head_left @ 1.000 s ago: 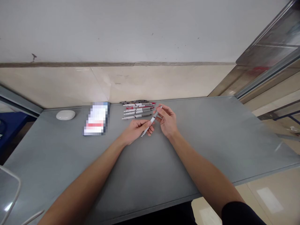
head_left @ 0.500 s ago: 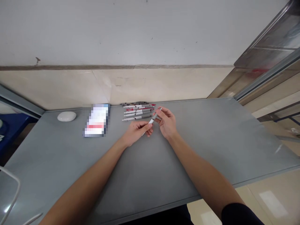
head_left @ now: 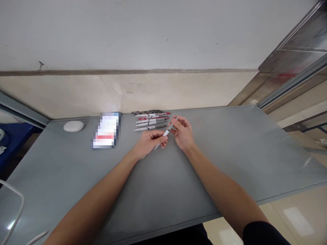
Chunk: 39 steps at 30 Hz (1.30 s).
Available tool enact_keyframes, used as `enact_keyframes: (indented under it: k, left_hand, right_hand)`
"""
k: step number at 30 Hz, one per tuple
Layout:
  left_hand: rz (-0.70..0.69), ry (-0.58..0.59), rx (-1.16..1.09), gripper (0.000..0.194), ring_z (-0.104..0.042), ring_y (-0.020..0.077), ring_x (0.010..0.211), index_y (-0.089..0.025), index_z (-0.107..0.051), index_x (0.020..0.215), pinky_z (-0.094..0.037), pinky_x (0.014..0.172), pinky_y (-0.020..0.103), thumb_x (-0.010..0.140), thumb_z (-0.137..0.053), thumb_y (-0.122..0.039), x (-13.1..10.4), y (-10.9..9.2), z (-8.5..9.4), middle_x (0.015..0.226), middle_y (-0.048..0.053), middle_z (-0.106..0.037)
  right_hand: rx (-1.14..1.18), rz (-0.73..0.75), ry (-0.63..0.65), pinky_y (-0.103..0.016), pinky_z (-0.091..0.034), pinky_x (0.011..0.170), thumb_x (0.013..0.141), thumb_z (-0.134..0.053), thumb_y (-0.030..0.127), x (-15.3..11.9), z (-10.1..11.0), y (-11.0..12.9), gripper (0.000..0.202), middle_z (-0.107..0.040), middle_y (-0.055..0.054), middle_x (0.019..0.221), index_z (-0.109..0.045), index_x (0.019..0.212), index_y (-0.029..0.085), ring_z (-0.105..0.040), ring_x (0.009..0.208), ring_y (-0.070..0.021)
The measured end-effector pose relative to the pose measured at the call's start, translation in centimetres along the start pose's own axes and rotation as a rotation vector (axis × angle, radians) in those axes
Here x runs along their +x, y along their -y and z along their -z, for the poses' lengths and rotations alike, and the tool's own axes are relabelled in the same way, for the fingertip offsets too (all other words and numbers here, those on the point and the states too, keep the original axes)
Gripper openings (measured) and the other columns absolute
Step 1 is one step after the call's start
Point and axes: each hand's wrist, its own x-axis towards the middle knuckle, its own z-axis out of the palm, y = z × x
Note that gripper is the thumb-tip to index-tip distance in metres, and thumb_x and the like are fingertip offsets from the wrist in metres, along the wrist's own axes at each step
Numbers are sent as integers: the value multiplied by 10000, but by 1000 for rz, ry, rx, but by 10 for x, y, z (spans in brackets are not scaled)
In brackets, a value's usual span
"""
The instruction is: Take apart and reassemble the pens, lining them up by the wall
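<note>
Between both hands, a white and grey pen (head_left: 166,132) is held at a slant over the table. My left hand (head_left: 148,143) pinches its white lower part, with the pointed end sticking out below the thumb. Around the grey upper end my right hand (head_left: 183,132) is closed, thumb and fingertips on the barrel. Just beyond the hands lies a row of several pens (head_left: 152,121), white with grey, red and dark parts, roughly parallel to the wall.
A phone (head_left: 106,131), its lit screen pixelated, lies left of the pens. Further left is a white computer mouse (head_left: 74,126). The grey table (head_left: 245,146) meets a tiled wall (head_left: 178,90) at the back. A white cable (head_left: 19,204) shows at lower left.
The pen sits slightly differently in my fingers, with more of its lower end showing below my left thumb. Both hands stay in nearly the same place; the view has shifted slightly.
</note>
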Motion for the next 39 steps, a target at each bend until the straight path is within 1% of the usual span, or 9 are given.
enact_keyframes:
  k: [7,11,14,17,21,26,30,34,39]
  left_hand:
    - [6,181,34,344,-587,122,675,-144,-668,808,-483,656,254,901,-581,-463,-1,-10,3,753,36,-641]
    - [21,120,1,323,-596,123,690,-139,-687,801,-494,682,263,887,-613,-442,0,-8,2,770,40,-651]
    - [13,18,-48,270,-617,137,716,-146,-714,896,-516,686,279,830,-692,-407,2,-2,0,810,42,-671]
    - [13,-11,-37,288,-617,135,685,-155,-715,973,-521,662,277,785,-742,-373,2,0,0,770,27,-671]
    - [0,44,31,271,-619,133,660,-144,-702,855,-514,645,266,842,-672,-413,1,-4,0,734,33,-666]
    - [-7,148,53,363,-634,137,691,-135,-701,823,-519,688,273,918,-557,-455,-1,-8,0,779,60,-682]
    - [-7,57,-16,309,-649,153,744,-143,-713,947,-535,712,294,871,-637,-433,1,-2,0,857,67,-699]
    - [3,-8,-15,300,-634,134,681,-150,-701,985,-522,678,274,797,-735,-382,3,1,0,766,32,-689]
    - [-17,138,43,307,-631,131,682,-133,-691,848,-514,667,259,888,-614,-427,1,-6,0,774,53,-680]
  right_hand:
    - [-41,-25,37,-245,-561,614,648,-820,288,-2,1,2,190,-682,37,790,-725,807,243,-650,689,-106]
    - [-17,-1,37,-249,-554,564,664,-814,284,0,1,1,172,-671,36,798,-720,803,245,-656,691,-117]
    - [8,40,-27,-259,-561,575,634,-833,273,2,1,-1,178,-671,53,856,-687,732,244,-654,672,-106]
    - [-11,49,-61,-268,-569,609,611,-845,279,2,0,-2,209,-680,56,887,-665,709,239,-645,665,-94]
    - [-38,25,-49,-281,-574,617,615,-838,299,0,-1,-1,205,-698,38,930,-686,742,245,-650,689,-108]
    - [-33,-23,26,-263,-571,627,672,-806,315,-2,-1,2,201,-703,23,826,-734,850,253,-667,722,-122]
    - [-13,12,-15,-264,-575,640,650,-821,308,-1,-1,1,186,-702,38,853,-719,795,255,-663,702,-108]
    - [-9,43,-64,-278,-579,649,623,-835,301,-1,0,1,195,-704,43,916,-695,748,247,-656,687,-100]
    - [-31,-3,-18,-276,-584,671,643,-825,311,-3,2,4,206,-713,25,841,-730,814,246,-673,725,-121]
